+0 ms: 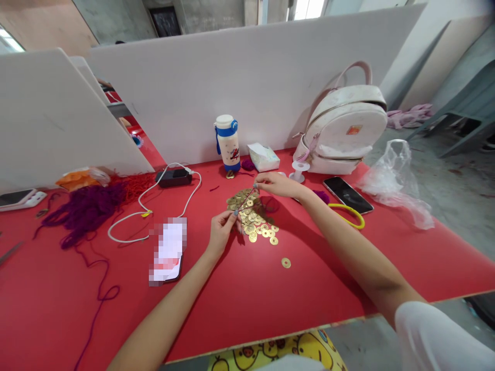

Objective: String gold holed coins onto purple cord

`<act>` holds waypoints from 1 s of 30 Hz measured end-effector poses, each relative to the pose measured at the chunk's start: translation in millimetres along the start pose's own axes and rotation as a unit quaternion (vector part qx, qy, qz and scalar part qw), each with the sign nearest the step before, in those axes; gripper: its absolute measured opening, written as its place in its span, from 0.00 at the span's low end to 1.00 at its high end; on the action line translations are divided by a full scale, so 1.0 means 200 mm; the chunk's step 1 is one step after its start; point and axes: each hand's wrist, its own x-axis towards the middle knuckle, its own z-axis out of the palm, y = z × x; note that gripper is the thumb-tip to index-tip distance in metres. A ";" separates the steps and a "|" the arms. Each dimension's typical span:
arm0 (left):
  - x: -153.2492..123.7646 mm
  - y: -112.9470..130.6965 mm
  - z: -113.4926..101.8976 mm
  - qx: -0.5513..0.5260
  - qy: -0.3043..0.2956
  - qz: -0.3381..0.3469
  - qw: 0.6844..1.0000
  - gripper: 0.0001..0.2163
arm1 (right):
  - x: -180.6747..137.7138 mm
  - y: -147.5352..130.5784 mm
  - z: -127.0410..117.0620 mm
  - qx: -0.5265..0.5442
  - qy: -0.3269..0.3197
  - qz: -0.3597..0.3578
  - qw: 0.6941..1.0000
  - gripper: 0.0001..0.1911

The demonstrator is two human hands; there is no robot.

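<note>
My left hand (221,229) and my right hand (273,184) each pinch one end of a thin dark red cord (246,198), stretched taut between them. Below the cord lies a pile of small gold coins with holes (253,219) on the red table (270,299). One coin (285,263) lies apart, nearer to me. Both hands have fingers closed in a pinch.
A phone (169,252) lies left of my left hand, another phone (348,195) at right beside a yellow ring (350,215). Purple yarn (87,208), a power bank with white cable (174,178), a bottle (228,143), tissues (263,156), an empty spool (300,170), a white backpack (344,129) and a plastic bag (394,180) stand around.
</note>
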 end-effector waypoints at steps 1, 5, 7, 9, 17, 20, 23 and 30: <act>0.00 0.00 0.00 -0.011 0.007 -0.003 1.000 0.16 | -0.01 -0.01 0.00 0.026 0.005 -0.017 0.999 0.12; 0.02 0.01 -0.01 -0.062 0.054 -0.009 0.997 0.16 | -0.04 -0.09 -0.04 0.144 -0.112 -0.046 0.982 0.16; 0.03 0.01 -0.01 -0.067 0.079 -0.008 0.995 0.16 | -0.06 -0.11 -0.05 0.159 -0.219 -0.051 0.961 0.17; 0.03 0.01 -0.01 -0.062 0.102 0.000 0.993 0.16 | -0.06 -0.12 -0.04 0.149 -0.320 -0.043 0.935 0.17; 0.03 -0.01 -0.02 -0.017 0.138 0.022 0.990 0.14 | -0.04 -0.06 0.03 0.020 -0.342 0.052 0.938 0.10; 0.01 -0.01 -0.01 0.030 0.111 0.042 0.993 0.13 | -0.03 -0.08 0.08 -0.063 -0.178 0.013 0.982 0.08; -0.01 0.00 0.01 0.066 0.069 0.058 0.994 0.12 | -0.01 -0.10 0.16 -0.074 -0.067 -0.063 0.993 0.15; -0.03 0.03 0.04 0.080 0.054 0.053 0.994 0.10 | 0.00 0.00 0.07 -0.063 -0.098 -0.015 0.993 0.08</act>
